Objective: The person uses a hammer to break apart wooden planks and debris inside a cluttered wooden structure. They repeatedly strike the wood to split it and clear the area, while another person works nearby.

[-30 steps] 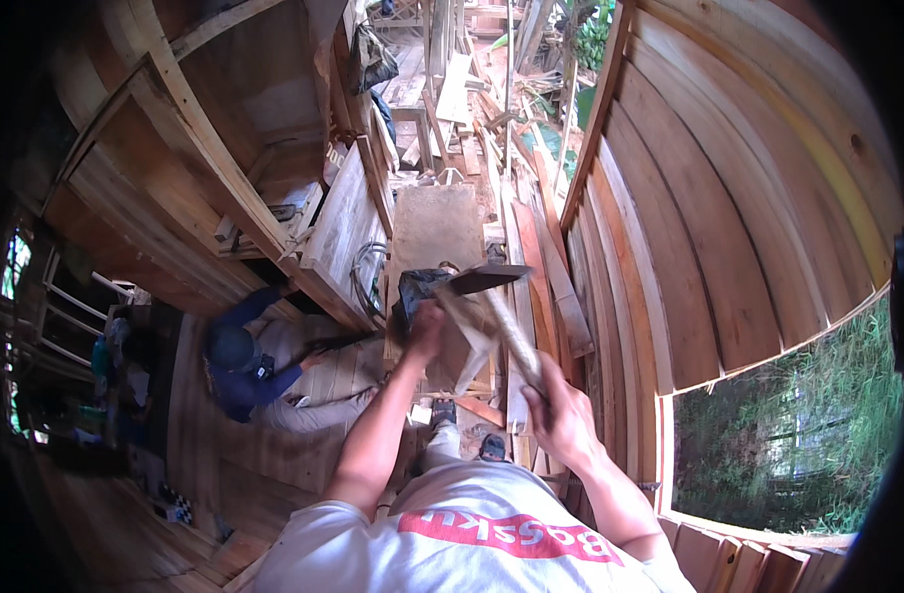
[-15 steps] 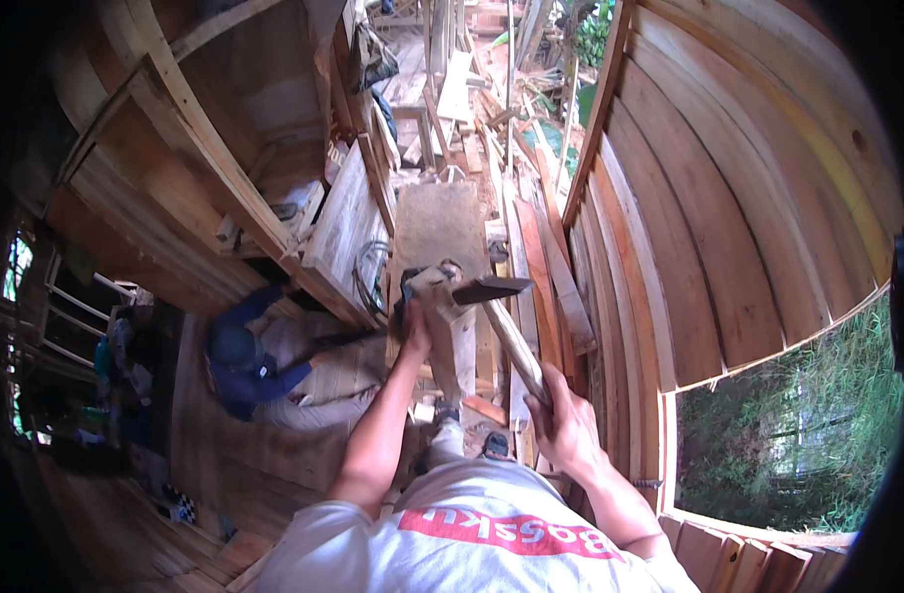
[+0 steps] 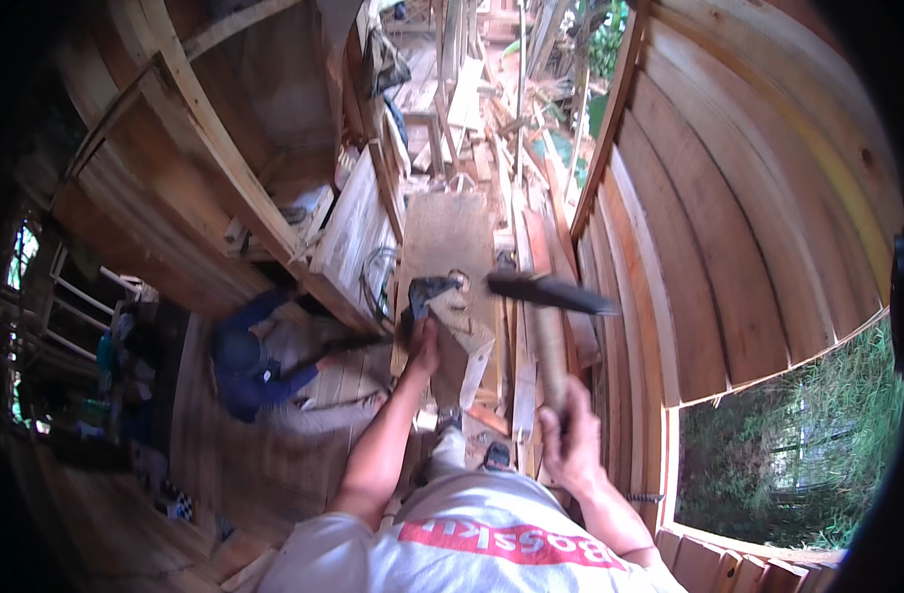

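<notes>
My right hand [image 3: 574, 445] is closed around the pale wooden handle of a hammer [image 3: 551, 294]. Its long dark head, tapered at one end, is held up to the right of a thick wooden block [image 3: 464, 346]. On the block's left side, my left hand [image 3: 425, 348] grips the wood, its fingers partly hidden. Just beyond that hand a dark object [image 3: 434, 289], too unclear to name, rests at the block's far end. Beneath lies a wide brown plank [image 3: 447, 222] stretching away from me.
At left a person in dark blue [image 3: 249, 351] sits on the wooden floor, an arm stretched toward a plank partition [image 3: 351, 222]. A boarded wall [image 3: 709, 217] rises at right above a window opening [image 3: 773, 430]. Loose boards [image 3: 531, 232] and scraps lie beyond the bench.
The hammer has swung up and to the right, away from the block, with my right hand slightly lower. My left hand stays on the block, whose top now shows more.
</notes>
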`<state>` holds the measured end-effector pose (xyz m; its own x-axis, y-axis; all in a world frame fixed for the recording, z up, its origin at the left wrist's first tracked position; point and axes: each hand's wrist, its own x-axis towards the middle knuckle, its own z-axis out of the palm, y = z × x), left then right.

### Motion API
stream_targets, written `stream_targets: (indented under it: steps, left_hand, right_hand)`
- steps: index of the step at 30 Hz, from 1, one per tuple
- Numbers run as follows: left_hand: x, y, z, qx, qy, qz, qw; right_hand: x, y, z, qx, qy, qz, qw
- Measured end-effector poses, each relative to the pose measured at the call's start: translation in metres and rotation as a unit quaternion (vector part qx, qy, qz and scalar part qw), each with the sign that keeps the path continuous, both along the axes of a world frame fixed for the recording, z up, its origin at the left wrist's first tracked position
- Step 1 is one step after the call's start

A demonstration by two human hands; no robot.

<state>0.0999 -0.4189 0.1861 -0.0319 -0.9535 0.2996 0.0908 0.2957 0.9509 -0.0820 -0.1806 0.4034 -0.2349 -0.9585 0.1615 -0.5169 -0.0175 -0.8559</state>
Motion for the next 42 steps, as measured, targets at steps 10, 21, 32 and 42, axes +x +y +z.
stream_targets:
  steps: [10, 21, 32, 42]
  left_hand:
    - [0.013, -0.027, -0.023, 0.265, 0.264, -0.158, 0.914]
    - [-0.018, 0.012, 0.037, 0.065, -0.174, -0.060, 0.981]
    - [0.000, -0.020, -0.020, 0.174, 0.173, -0.137, 0.960]
    - [0.027, -0.035, -0.050, 0.220, 0.159, -0.131, 0.953]
  right_hand:
    - [0.004, -0.014, -0.022, -0.018, 0.060, 0.052, 0.997]
    - [-0.010, -0.011, -0.016, 0.005, 0.088, 0.038, 0.995]
    - [-0.011, -0.002, -0.014, -0.189, 0.060, -0.022, 0.980]
    - [-0.036, -0.004, 0.007, -0.195, 0.053, -0.005, 0.979]
